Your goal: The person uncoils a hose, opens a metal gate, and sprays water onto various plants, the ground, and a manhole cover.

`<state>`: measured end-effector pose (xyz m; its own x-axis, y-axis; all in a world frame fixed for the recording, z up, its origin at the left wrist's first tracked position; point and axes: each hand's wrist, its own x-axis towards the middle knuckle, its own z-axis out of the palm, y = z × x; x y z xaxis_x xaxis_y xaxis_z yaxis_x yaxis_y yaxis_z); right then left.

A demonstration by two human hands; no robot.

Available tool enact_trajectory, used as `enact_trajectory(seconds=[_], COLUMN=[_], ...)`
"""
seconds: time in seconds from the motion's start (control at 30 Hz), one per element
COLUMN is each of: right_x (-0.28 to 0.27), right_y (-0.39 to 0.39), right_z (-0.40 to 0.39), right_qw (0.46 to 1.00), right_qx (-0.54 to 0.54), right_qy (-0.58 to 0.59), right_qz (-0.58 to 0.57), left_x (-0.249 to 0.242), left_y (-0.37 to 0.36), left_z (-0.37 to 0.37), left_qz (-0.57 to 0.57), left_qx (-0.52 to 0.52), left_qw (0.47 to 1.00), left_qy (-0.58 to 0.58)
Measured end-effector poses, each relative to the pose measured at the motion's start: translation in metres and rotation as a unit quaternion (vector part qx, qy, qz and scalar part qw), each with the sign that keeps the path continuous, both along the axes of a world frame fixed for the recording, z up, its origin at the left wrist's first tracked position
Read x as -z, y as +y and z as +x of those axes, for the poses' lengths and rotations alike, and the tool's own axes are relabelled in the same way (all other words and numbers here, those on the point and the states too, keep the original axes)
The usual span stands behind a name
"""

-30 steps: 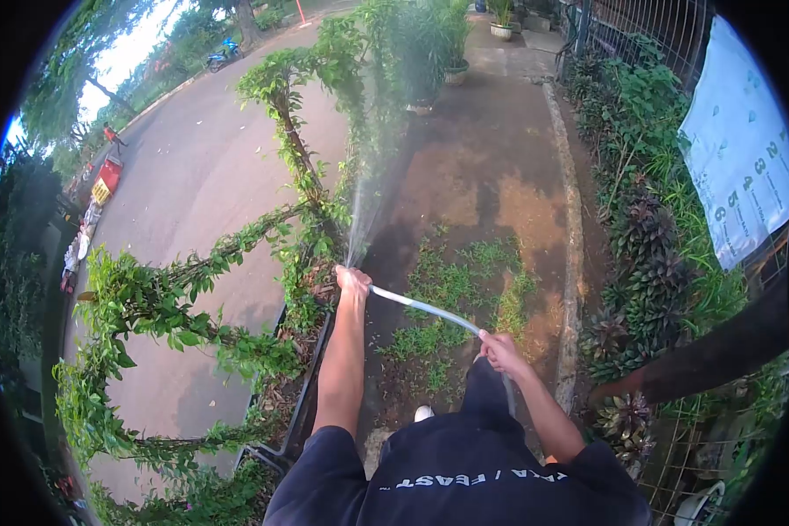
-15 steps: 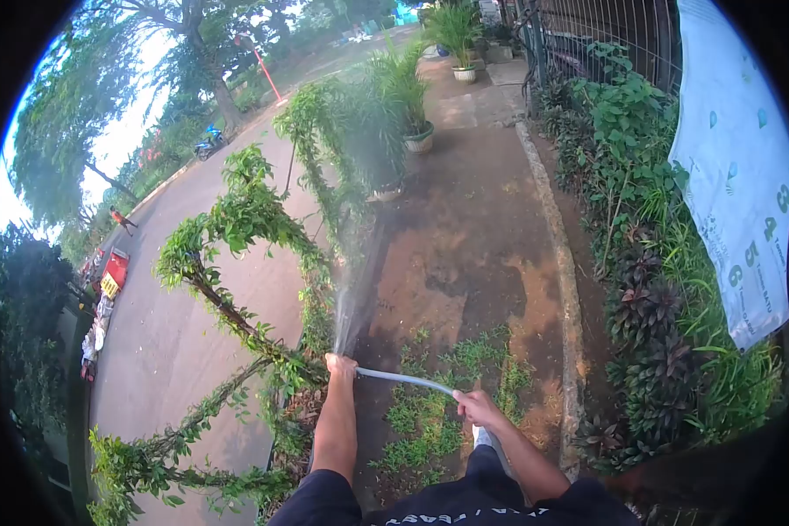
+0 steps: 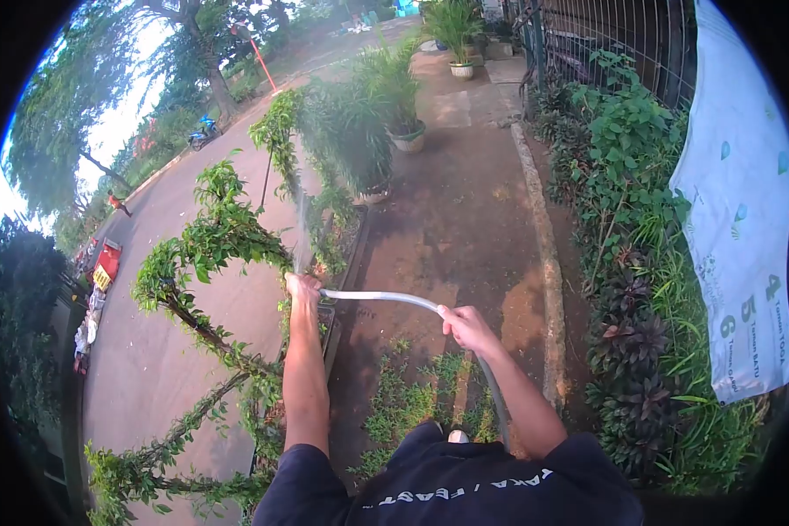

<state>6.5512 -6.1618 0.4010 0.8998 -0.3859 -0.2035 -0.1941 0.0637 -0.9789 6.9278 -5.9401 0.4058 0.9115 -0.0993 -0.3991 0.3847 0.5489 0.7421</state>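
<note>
My left hand (image 3: 303, 286) is closed around the outlet end of a pale grey hose (image 3: 379, 296). Water (image 3: 302, 219) sprays up and forward from that end, past leafy vines toward the potted palms. My right hand (image 3: 466, 329) grips the same hose farther back, and from there it hangs down beside my body. Between my hands the hose bows in a shallow arc. Close by my left hand stands a vine-wrapped frame (image 3: 228, 241) with curled, leafy arms. The hose's outlet is mostly hidden by my left fingers.
A concrete curb (image 3: 542, 237) divides the dirt path (image 3: 465, 219) from dense plants (image 3: 627, 193) on the right. A white printed banner (image 3: 741, 210) hangs there. Left lies a road (image 3: 184, 351) with a red cart (image 3: 107, 263) and a person (image 3: 118, 204). Potted palms (image 3: 408, 140) line the path ahead.
Both hands have risen and moved forward, the left one also leftward. The spray has shifted left with the hose end. Both hands keep hold of the hose.
</note>
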Motion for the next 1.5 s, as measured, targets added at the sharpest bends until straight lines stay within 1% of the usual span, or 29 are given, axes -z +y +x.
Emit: enact_trajectory(seconds=[0.07,0.13,0.2,0.27,0.33,0.47,0.5,0.53,0.6,0.67,0.7,0.73,0.77,0.8,0.83,0.87,0.93,0.97,1.0,1.07,1.2,1.23,1.27,1.33,1.37,1.4,1.43,1.47,1.5], right_x=[0.02,0.057,0.112,0.129,0.127,0.128,0.135,0.144,0.148,0.131,0.115,0.1,0.088,0.072,0.057,0.046,0.049,0.057,0.064,0.085,0.082,0.079,0.074,0.062,0.067,0.077,0.084,0.093,0.103], right_y=[0.004,0.01,0.008,-0.004,-0.037,-0.116,-0.134,-0.146,-0.171,-0.206,-0.228,-0.248,-0.268,-0.288,-0.304,-0.319,-0.345,-0.355,-0.365,-0.384,-0.434,-0.45,-0.467,-0.511,-0.534,-0.557,-0.578,-0.595,-0.612], right_z=[0.001,0.003,0.007,0.01,0.024,0.071,0.085,0.094,0.12,0.139,0.151,0.159,0.169,0.182,0.192,0.202,0.23,0.245,0.258,0.275,0.316,0.328,0.342,0.373,0.391,0.41,0.431,0.448,0.463], right_qw=[0.996,0.977,0.968,0.959,0.962,0.97,0.967,0.961,0.956,0.963,0.968,0.972,0.979,0.98,0.987,0.992,0.996,0.995,0.992,0.982,0.988,0.99,0.989,0.989,0.988,0.986,0.983,0.978,0.974], right_qx=[-0.068,-0.097,-0.107,-0.094,-0.099,-0.067,-0.073,-0.08,-0.087,-0.06,-0.031,-0.003,0.02,0.019,0.025,0.029,0.014,0.007,0.001,-0.015,-0.012,-0.004,-0.005,-0.014,-0.025,-0.04,-0.047,-0.054,-0.077], right_qy=[0.059,0.11,0.137,0.145,0.12,0.09,0.111,0.135,0.169,0.15,0.134,0.121,0.095,0.094,0.074,0.053,0.053,0.09,0.127,0.187,0.136,0.108,0.111,0.081,0.088,0.099,0.129,0.161,0.172], right_qz=[0.028,0.157,0.181,0.225,0.225,0.215,0.218,0.226,0.222,0.218,0.21,0.202,0.179,0.171,0.142,0.112,0.067,0.039,0.01,0.033,0.076,0.095,0.1,0.12,0.122,0.126,0.123,0.123,0.122], left_x=[0.086,0.156,0.191,0.217,0.226,0.166,0.2,0.227,0.252,0.261,0.233,0.164,0.126,0.092,0.078,0.089,0.143,0.18,0.194,0.198,0.207,0.16,0.13,0.107,0.121,0.132,0.175,0.212,0.241], left_y=[0.021,0.05,0.058,0.054,0.033,-0.075,-0.083,-0.096,-0.133,-0.162,-0.189,-0.225,-0.256,-0.284,-0.3,-0.312,-0.338,-0.346,-0.354,-0.38,-0.421,-0.44,-0.461,-0.496,-0.511,-0.532,-0.534,-0.542,-0.549], left_z=[0.025,0.012,0.003,0.018,0.048,0.053,0.075,0.091,0.125,0.159,0.171,0.161,0.161,0.162,0.165,0.175,0.208,0.23,0.239,0.267,0.319,0.31,0.317,0.342,0.363,0.374,0.399,0.415,0.422], left_qz=[0.017,0.034,0.036,0.015,-0.015,0.071,0.094,0.058,0.07,-0.016,-0.022,-0.029,-0.036,-0.047,-0.055,-0.061,-0.055,-0.037,-0.009,-0.03,-0.064,-0.038,-0.045,-0.045,-0.037,-0.002,0.065,0.115,0.168], left_qx=[-0.007,-0.016,-0.017,0.008,0.043,-0.022,0.016,0.054,-0.002,0.03,0.041,0.05,0.05,0.042,0.033,0.031,0.015,-0.001,-0.017,-0.012,-0.002,-0.022,-0.031,-0.014,-0.012,-0.059,-0.026,-0.037,-0.082], left_qw=[0.996,0.989,0.987,0.993,0.997,0.99,0.987,0.983,0.967,0.995,0.995,0.995,0.995,0.997,0.998,0.998,0.995,0.989,0.981,0.984,0.99,0.997,0.997,0.998,0.998,0.994,0.988,0.974,0.951], left_qy=[0.085,0.14,0.153,0.116,0.066,0.122,0.126,0.168,0.245,0.096,0.085,0.077,0.078,0.041,0.006,0.006,0.082,0.143,0.194,0.177,0.123,0.07,0.047,0.046,0.056,0.094,0.139,0.192,0.246])
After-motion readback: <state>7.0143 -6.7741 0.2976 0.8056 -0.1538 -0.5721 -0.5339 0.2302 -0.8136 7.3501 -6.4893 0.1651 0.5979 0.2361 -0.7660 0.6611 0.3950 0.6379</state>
